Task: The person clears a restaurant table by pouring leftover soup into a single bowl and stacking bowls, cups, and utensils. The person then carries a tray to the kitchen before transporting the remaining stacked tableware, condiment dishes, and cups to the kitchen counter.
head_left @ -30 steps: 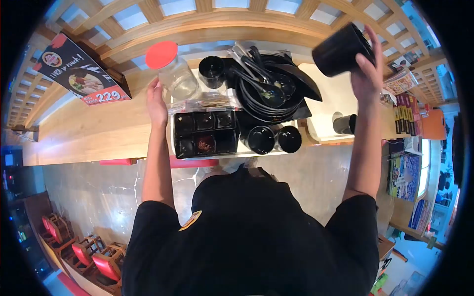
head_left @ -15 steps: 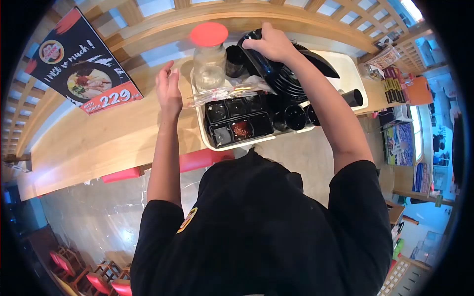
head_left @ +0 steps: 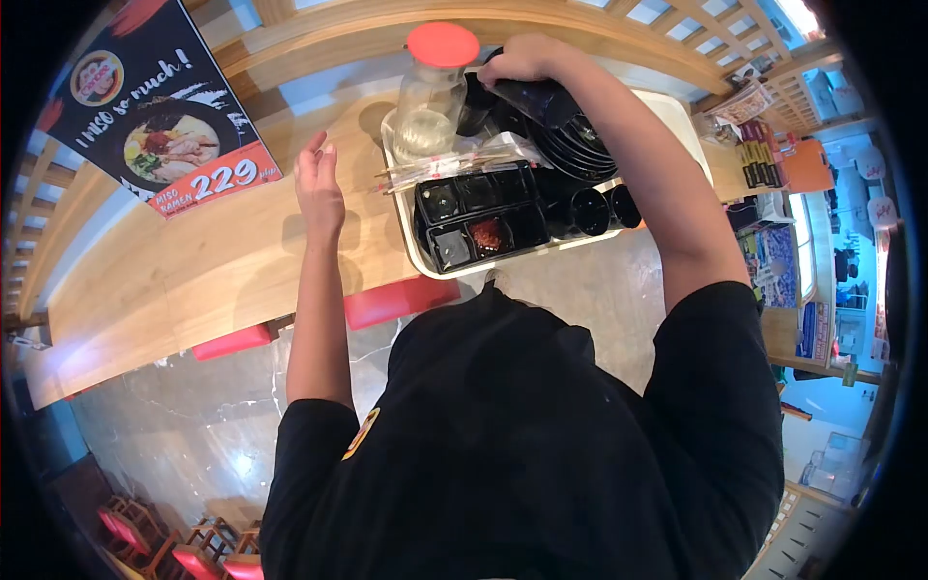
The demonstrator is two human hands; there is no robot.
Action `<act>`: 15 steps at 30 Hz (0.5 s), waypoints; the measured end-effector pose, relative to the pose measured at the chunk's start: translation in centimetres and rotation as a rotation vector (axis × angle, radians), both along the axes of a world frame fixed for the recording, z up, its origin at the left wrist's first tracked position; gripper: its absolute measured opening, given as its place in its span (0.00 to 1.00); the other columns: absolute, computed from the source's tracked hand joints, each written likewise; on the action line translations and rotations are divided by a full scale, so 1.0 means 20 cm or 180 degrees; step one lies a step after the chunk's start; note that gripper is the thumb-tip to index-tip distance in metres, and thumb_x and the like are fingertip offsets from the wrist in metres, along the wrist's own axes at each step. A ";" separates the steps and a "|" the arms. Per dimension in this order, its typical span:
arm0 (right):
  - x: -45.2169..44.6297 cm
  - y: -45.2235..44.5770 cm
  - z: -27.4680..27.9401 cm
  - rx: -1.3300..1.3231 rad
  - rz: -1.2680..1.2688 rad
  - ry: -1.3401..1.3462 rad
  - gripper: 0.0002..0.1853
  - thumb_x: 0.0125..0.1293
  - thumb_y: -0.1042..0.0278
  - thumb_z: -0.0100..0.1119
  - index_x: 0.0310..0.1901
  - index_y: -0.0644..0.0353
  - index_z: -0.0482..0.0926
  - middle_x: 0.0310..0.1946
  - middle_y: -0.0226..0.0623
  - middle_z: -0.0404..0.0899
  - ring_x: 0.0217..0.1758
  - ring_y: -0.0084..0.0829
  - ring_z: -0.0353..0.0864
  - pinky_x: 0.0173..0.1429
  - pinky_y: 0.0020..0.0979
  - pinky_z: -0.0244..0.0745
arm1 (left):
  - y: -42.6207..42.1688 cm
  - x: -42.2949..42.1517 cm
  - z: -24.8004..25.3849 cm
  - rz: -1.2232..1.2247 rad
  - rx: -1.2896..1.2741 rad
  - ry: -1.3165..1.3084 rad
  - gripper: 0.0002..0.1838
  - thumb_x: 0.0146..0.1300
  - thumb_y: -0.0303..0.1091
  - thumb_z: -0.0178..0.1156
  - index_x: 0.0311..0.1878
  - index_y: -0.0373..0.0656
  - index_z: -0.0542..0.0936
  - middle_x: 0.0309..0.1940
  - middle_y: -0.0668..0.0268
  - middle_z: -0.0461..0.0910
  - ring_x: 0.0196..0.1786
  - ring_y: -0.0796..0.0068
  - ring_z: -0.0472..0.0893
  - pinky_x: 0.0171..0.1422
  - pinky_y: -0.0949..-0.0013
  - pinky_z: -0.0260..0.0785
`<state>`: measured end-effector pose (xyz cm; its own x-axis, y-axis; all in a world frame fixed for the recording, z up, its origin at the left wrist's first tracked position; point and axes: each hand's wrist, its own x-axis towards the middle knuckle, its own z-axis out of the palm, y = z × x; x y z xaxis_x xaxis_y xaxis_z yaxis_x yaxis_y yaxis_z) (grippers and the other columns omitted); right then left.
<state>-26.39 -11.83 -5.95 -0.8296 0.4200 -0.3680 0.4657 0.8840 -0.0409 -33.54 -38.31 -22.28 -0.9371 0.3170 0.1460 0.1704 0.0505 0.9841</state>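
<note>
My right hand [head_left: 527, 60] is closed on the edge of a glossy black vessel [head_left: 543, 101], cup-like in shape, at the back of the cream tray [head_left: 422, 261]. Partly under it sits a stack of black bowls [head_left: 580, 153]. My left hand [head_left: 320, 188] hangs open over the wooden counter, left of the tray, touching nothing. Nearest it stands a clear jar [head_left: 425, 121] with a red lid [head_left: 443, 44]. Wrapped chopsticks [head_left: 454, 166] lie across the tray, behind a black compartment box [head_left: 483, 215] holding red flakes. Black cups [head_left: 588, 211] lie at its right.
A ramen price sign [head_left: 174, 116] stands on the wooden counter [head_left: 193, 271] at the left. Wooden lattice runs along the back. Red stools [head_left: 396, 302] sit under the front edge. Packets and a menu stand [head_left: 764, 159] are further right.
The view has shifted slightly. My right hand has tipped the black vessel flatter, over the bowl stack. My left hand stays open beside the tray.
</note>
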 end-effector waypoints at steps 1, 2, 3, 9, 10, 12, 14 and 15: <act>-0.02 0.00 0.01 -0.0009 0.0076 -0.0026 0.29 0.38 0.42 0.55 0.30 0.64 0.81 0.33 0.48 0.80 0.38 0.42 0.78 0.43 0.35 0.70 | -0.01 0.00 -0.01 -0.0009 -0.0011 -0.0002 0.20 0.62 0.40 0.48 0.51 0.34 0.71 0.53 0.54 0.69 0.54 0.62 0.68 0.59 0.66 0.58; -0.03 -0.01 0.01 -0.0016 0.0148 -0.0052 0.26 0.38 0.43 0.56 0.27 0.61 0.82 0.31 0.46 0.80 0.36 0.40 0.78 0.41 0.34 0.70 | -0.02 -0.01 -0.02 -0.0025 -0.0121 0.0029 0.20 0.63 0.40 0.48 0.51 0.34 0.71 0.53 0.55 0.69 0.54 0.62 0.68 0.59 0.66 0.57; -0.04 -0.02 0.03 0.0008 0.0110 -0.0086 0.26 0.38 0.44 0.56 0.30 0.60 0.82 0.33 0.46 0.80 0.35 0.40 0.78 0.40 0.33 0.70 | -0.02 -0.01 -0.03 -0.0042 -0.0230 0.0059 0.21 0.63 0.41 0.48 0.52 0.35 0.70 0.52 0.55 0.69 0.54 0.62 0.68 0.59 0.66 0.57; 0.07 -0.05 0.02 0.0463 -0.0271 0.0681 0.37 0.38 0.45 0.61 0.45 0.69 0.74 0.37 0.53 0.78 0.41 0.45 0.78 0.46 0.36 0.71 | -0.02 0.10 0.02 0.0161 -0.0521 0.0756 0.10 0.56 0.34 0.55 0.38 0.38 0.76 0.38 0.59 0.76 0.44 0.65 0.74 0.48 0.68 0.65; 0.14 -0.09 0.01 0.0608 -0.0270 0.1379 0.42 0.38 0.45 0.63 0.51 0.72 0.69 0.39 0.57 0.76 0.43 0.48 0.77 0.49 0.37 0.70 | 0.00 0.15 0.03 -0.0095 -0.0558 0.1040 0.07 0.54 0.32 0.56 0.34 0.39 0.77 0.35 0.59 0.77 0.41 0.64 0.75 0.45 0.67 0.66; 0.27 -0.19 -0.02 0.0564 0.0143 0.2399 0.47 0.38 0.48 0.66 0.56 0.75 0.61 0.43 0.61 0.73 0.49 0.50 0.74 0.53 0.38 0.68 | 0.10 0.26 0.08 -0.0817 -0.0526 0.1664 0.05 0.52 0.30 0.58 0.30 0.40 0.77 0.31 0.60 0.77 0.38 0.62 0.76 0.42 0.65 0.69; 0.35 -0.22 -0.14 0.0495 0.0158 0.3110 0.44 0.36 0.54 0.69 0.54 0.72 0.64 0.46 0.56 0.72 0.51 0.49 0.72 0.55 0.39 0.67 | 0.24 0.33 0.11 -0.1407 -0.0569 0.2297 0.06 0.49 0.31 0.58 0.30 0.40 0.77 0.31 0.58 0.77 0.39 0.58 0.76 0.44 0.63 0.69; 0.37 -0.22 -0.19 0.0609 0.0240 0.3202 0.43 0.36 0.55 0.69 0.54 0.70 0.65 0.45 0.53 0.73 0.50 0.47 0.72 0.54 0.39 0.67 | 0.30 0.35 0.13 -0.1502 -0.0883 0.2504 0.12 0.49 0.33 0.58 0.37 0.38 0.77 0.38 0.57 0.76 0.45 0.58 0.74 0.49 0.62 0.67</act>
<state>-18.96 -16.27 -9.69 -0.7437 0.3325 0.5800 0.2366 0.9423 -0.2369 -26.54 -32.40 -19.75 -0.3695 0.7548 0.5420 0.8399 0.0218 0.5423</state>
